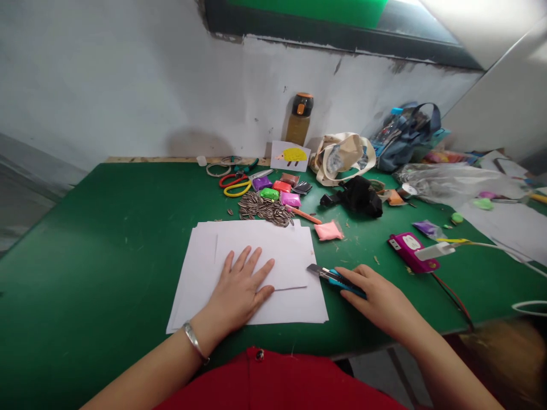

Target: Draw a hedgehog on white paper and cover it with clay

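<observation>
My left hand (241, 287) lies flat with fingers spread on a stack of white paper (294, 310). Under its fingers, a smaller white sheet (282, 256) rests on top of the stack, with a dark line along its lower right edge. A blue utility knife (335, 278) is in my right hand (371, 296), just right of the stack. Its blade is out and points left, the tip over the paper's right edge. I cannot tell whether the blade touches the paper.
Behind the paper lie sunflower seeds (262, 209), coloured clay packets (290, 199), scissors (235, 185) and a pink clay packet (329, 230). A hedgehog picture (290, 156) stands before a bottle (298, 122). To the right are a black cloth item (363, 196) and a magenta power strip (412, 253) with cables.
</observation>
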